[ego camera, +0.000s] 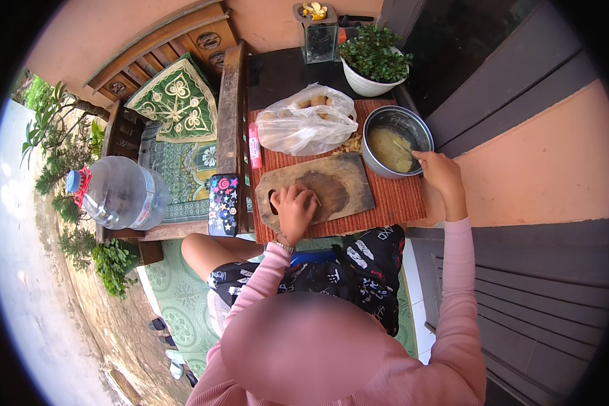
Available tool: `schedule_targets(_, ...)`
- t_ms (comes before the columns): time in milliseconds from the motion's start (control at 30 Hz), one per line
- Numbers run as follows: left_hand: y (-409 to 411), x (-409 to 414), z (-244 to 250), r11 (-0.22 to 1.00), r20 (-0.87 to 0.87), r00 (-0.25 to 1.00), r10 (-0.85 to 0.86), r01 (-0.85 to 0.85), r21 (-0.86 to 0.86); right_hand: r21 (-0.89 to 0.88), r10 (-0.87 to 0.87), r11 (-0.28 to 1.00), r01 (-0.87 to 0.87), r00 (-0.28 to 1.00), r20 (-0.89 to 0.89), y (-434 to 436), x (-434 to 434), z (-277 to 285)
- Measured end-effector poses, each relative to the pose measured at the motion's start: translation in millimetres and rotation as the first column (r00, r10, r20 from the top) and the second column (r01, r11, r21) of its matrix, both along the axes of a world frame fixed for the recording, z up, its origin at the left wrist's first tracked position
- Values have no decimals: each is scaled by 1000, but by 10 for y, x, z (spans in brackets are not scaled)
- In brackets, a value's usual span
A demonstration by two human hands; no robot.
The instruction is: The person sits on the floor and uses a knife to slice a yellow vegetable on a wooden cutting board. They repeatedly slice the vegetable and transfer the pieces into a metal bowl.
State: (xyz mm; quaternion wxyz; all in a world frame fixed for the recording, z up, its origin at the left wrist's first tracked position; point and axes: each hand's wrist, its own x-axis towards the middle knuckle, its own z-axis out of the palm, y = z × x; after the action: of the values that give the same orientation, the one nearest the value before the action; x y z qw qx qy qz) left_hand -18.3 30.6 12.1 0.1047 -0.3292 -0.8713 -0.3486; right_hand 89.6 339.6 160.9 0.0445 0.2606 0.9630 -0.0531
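Note:
My right hand [441, 175] grips a thin utensil [402, 147] over the rim of a round metal pot [425, 122]. The utensil's far end reaches into the pot, and whether it is a knife or a spoon is unclear. Cloudy yellowish liquid with pale chunks [400, 165], perhaps potato, lies in the pot. On the worn wooden cutting board [342, 175], which has a dark wet patch, rests my left hand [295, 207] with curled fingers, beside the handle hole. A small thin sliver shows by its fingertips; whether they hold it I cannot tell.
Behind the board sits a clear plastic bag [297, 129] of potatoes, with peelings [352, 143] beside it. A pink tube [254, 147] lies on the orange woven mat [393, 203]. A potted plant [373, 76] stands at the back; a phone [223, 205] and a large water bottle [124, 193] are left.

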Motion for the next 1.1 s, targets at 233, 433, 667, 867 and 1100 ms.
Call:
schedule_targets(233, -145, 100, 38, 980, -77, 982, -174, 165, -111, 98, 11, 995, -18, 997, 73, -32, -61, -9)
schedule_targets(433, -191, 115, -20, 973, -50, 977, -209, 203, -107, 130, -6, 992, -11, 991, 130, -59, -123, -23)
schedule_targets(667, -183, 116, -13, 960, -56, 968, -245, 234, -154, 110, -46, 993, 39, 997, 58, 9, -30, -83)
schedule_targets(867, -206, 129, -24, 956, -69, 965, -255, 240, -169, -108, -87, 991, 76, 992, -96, -145, 121, 147)
schedule_targets(1100, -205, 130, 0, 950, -61, 957, -282, 270, -158, -525, -79, 848, -74, 961, -264, -396, 316, 207)
